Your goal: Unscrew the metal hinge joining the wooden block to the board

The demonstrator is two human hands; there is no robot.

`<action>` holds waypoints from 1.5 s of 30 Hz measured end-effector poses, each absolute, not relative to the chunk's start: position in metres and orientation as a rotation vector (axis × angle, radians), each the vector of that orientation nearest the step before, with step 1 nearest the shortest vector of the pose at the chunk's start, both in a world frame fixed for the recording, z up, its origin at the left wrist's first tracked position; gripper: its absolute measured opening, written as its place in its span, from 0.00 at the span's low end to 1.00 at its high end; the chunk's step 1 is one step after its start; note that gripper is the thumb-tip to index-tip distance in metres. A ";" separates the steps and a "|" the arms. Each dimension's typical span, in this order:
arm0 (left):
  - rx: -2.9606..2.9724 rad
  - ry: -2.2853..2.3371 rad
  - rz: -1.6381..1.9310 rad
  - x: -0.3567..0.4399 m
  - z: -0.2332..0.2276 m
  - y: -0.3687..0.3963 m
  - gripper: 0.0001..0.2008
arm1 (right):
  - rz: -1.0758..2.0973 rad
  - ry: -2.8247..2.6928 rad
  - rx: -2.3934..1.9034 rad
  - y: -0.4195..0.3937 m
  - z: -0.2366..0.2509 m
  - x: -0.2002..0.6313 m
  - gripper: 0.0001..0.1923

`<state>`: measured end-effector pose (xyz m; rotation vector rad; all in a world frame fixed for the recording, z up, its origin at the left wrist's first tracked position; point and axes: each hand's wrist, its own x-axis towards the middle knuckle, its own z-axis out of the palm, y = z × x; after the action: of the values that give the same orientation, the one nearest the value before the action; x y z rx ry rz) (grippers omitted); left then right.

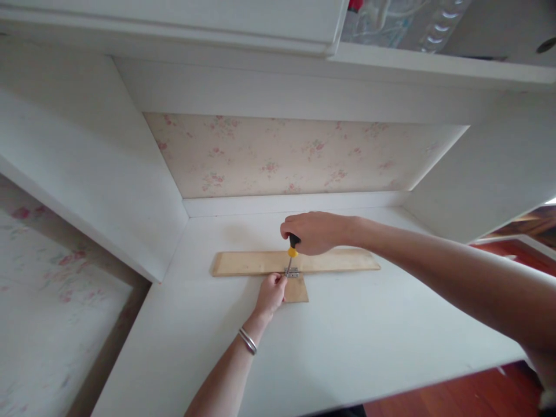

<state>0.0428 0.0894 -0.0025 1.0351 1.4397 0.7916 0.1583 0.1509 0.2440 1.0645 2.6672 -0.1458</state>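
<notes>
A long pale wooden strip (pixel 247 262) lies across the white desk (pixel 347 336), with a small wooden block (pixel 297 291) against its near edge. A small metal hinge (pixel 292 271) joins the two. My right hand (pixel 315 231) grips a screwdriver (pixel 293 248) with a black and yellow handle, held upright with its tip on the hinge. My left hand (pixel 270 293), silver bangles on its wrist, pinches at the hinge and presses on the small block.
White side panels wall in the desk on the left (pixel 87 168) and right (pixel 486 174), under a shelf (pixel 434 63). The back panel (pixel 286 153) has floral paper. A floral surface (pixel 47 301) lies left; red-brown floor (pixel 478 394) shows at the lower right.
</notes>
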 end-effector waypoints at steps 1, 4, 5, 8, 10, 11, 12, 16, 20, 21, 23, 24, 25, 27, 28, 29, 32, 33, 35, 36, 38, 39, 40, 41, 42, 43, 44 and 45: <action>1.024 1.432 0.785 0.043 -0.002 0.089 0.10 | -0.157 2.655 1.064 0.151 0.244 0.159 0.18; 1.017 1.406 0.769 0.043 0.001 0.089 0.10 | -0.108 2.578 1.189 0.152 0.245 0.160 0.22; 1.022 1.400 0.767 0.042 0.001 0.090 0.10 | -0.089 2.570 1.209 0.152 0.245 0.161 0.20; 1.032 1.390 0.771 0.042 0.001 0.090 0.12 | -0.128 2.616 1.121 0.150 0.245 0.163 0.15; 1.038 1.385 0.782 0.042 0.000 0.090 0.14 | -0.160 2.653 1.090 0.150 0.247 0.163 0.17; 1.041 1.385 0.786 0.042 0.000 0.089 0.15 | -0.155 2.653 1.122 0.149 0.247 0.163 0.18; 1.039 1.387 0.790 0.042 0.000 0.089 0.15 | -0.135 2.642 1.170 0.149 0.247 0.163 0.18; 1.001 1.403 0.799 0.043 0.000 0.089 0.14 | -0.128 2.653 1.153 0.150 0.248 0.162 0.13; 1.019 1.450 0.824 0.044 0.002 0.089 0.13 | -0.155 2.681 1.133 0.148 0.251 0.161 0.16; 1.024 1.460 0.826 0.044 0.003 0.089 0.12 | -0.133 2.664 1.181 0.148 0.252 0.161 0.16; 1.024 1.466 0.826 0.045 0.004 0.089 0.12 | -0.101 2.642 1.224 0.148 0.252 0.161 0.15; 1.023 1.463 0.828 0.045 0.004 0.089 0.11 | -0.101 2.642 1.208 0.148 0.252 0.162 0.14; 1.021 1.456 0.831 0.045 0.004 0.089 0.11 | -0.107 2.646 1.182 0.149 0.251 0.162 0.14; 1.024 1.452 0.829 0.045 0.003 0.089 0.12 | -0.116 2.648 1.162 0.150 0.250 0.164 0.17; 1.026 1.455 0.827 0.045 0.003 0.089 0.12 | -0.111 2.638 1.181 0.150 0.250 0.164 0.19; 1.027 1.460 0.827 0.045 0.003 0.089 0.12 | -0.096 2.618 1.211 0.150 0.250 0.165 0.19; 1.029 1.469 0.835 0.045 0.002 0.089 0.12 | -0.068 2.590 1.222 0.151 0.249 0.166 0.16; 1.030 1.467 0.837 0.045 0.002 0.089 0.12 | -0.077 2.594 1.202 0.151 0.249 0.166 0.15; 1.032 1.465 0.833 0.045 0.002 0.089 0.12 | -0.107 2.606 1.182 0.151 0.249 0.167 0.18; 1.033 1.464 0.831 0.044 0.002 0.089 0.12 | -0.123 2.602 1.193 0.152 0.249 0.168 0.21; 1.032 1.471 0.830 0.044 0.002 0.089 0.12 | -0.138 2.570 1.235 0.154 0.248 0.170 0.23; 1.033 1.475 0.829 0.044 0.003 0.089 0.12 | -0.142 2.558 1.244 0.155 0.247 0.171 0.22; 1.034 1.478 0.827 0.044 0.003 0.089 0.12 | -0.154 2.555 1.234 0.156 0.247 0.172 0.20; 1.035 1.481 0.824 0.044 0.003 0.089 0.11 | -0.169 2.562 1.211 0.157 0.247 0.173 0.18; 1.036 1.482 0.821 0.044 0.003 0.089 0.11 | -0.186 2.575 1.181 0.157 0.247 0.175 0.17; 1.036 1.482 0.820 0.044 0.004 0.089 0.11 | -0.200 2.592 1.155 0.158 0.248 0.176 0.17; 1.035 1.479 0.820 0.044 0.004 0.089 0.11 | -0.209 2.606 1.144 0.158 0.248 0.177 0.18; 1.034 1.476 0.821 0.044 0.004 0.089 0.11 | -0.206 2.611 1.155 0.158 0.249 0.178 0.19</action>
<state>0.0439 0.0888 0.0045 1.0336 1.4756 0.8210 0.1778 0.1580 0.2488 1.1546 2.6105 -0.2063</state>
